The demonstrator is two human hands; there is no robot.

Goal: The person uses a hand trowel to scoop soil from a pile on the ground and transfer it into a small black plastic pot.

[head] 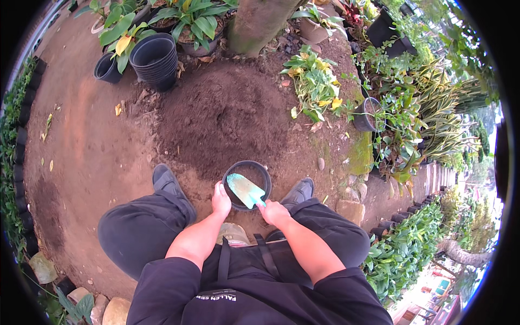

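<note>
Between my feet stands a round black plastic plant pot point(266, 175) with dark soil inside. My left hand point(221, 200) grips the left side of its rim. In my right hand point(274, 212) is the handle of a turquoise garden trowel point(245, 190). The trowel's broad blade lies over the pot's opening, its tip towards the far left rim and its face smeared with soil. Part of the soil in the pot is hidden beneath the blade. Just beyond the pot spreads a mound of loose dark soil point(227, 113).
A stack of black pots point(154, 61) stands at the far left beside potted leafy plants point(203, 26). Behind the mound rises a tree trunk point(256, 24). Uprooted-looking vines with yellowing leaves point(313, 83) lie right of it. A tilted pot point(365, 115) and stones point(350, 211) edge the right side.
</note>
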